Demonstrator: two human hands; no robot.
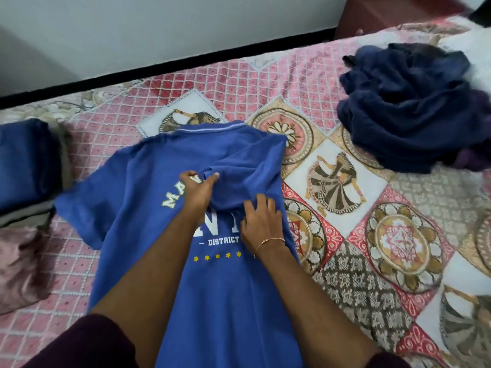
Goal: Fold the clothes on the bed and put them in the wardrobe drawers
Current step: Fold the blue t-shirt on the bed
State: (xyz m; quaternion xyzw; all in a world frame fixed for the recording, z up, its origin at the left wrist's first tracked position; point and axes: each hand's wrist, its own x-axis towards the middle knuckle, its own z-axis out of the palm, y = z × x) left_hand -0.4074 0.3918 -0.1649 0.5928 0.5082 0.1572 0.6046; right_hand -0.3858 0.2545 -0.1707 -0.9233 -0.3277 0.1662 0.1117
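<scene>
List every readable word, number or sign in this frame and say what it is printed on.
"MA": start of an arched word on the blue polo shirt; the left hand covers the rest.
"N": large white letter on the shirt; neighbouring letters are hidden by both arms and the right hand.
"DISTRICT": small white word on the shirt, above five yellow stars.
Nothing readable on the bedspread or the dark clothes pile.

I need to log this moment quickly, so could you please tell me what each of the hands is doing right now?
Left hand: pinching a fold of the blue shirt.
Right hand: gripping the folded-over side of the same shirt.
</scene>
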